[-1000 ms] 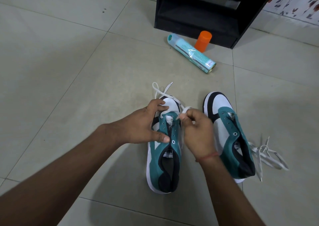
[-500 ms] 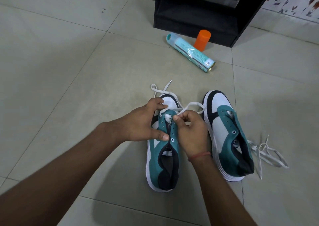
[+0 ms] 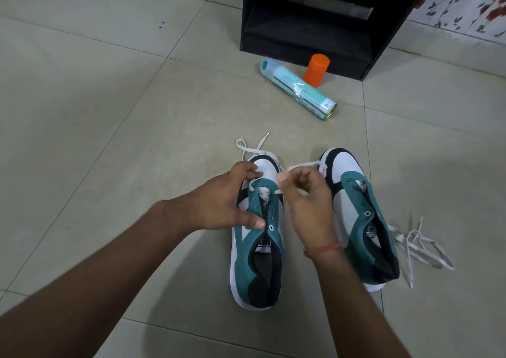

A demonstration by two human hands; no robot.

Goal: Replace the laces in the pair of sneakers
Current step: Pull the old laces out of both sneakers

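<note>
**Head view: both hands at one sneaker, lace partly threaded**

Head view, looking down on pale floor tiles (image 3: pixel 90 127). Left hand (image 3: pixel 219 201) curled round the toe end of the left sneaker (image 3: pixel 257 251), fingers over the white toe, thumb laid along the teal eyelet row. Right hand (image 3: pixel 309 201) just beside it, fingers closed in a pinch on the white lace (image 3: pixel 301 165), blurred; strand led from the lowest eyelets up over the knuckles. Far end of that lace looped on the floor just beyond the left fingertips, tip pointing away.

Right sneaker (image 3: pixel 361 215) stood unlaced just outside the right hand, partly hidden behind the wrist, toe away from the body. Loose lace (image 3: pixel 419 248) lay in a tangle beyond that shoe's heel, farther out on the same side.

Well ahead of both hands: spray can (image 3: pixel 298 89) on its side, orange container (image 3: pixel 316 70) upright just behind it, both close to the lower edge of a black cabinet (image 3: pixel 315 18). Bare tile stretched wide outside the left hand and between the fingertips and the can. Narrow gap only between the two shoes, filled by the right hand. Floral cloth (image 3: pixel 465 4) seen beyond the cabinet's far corner.
</note>
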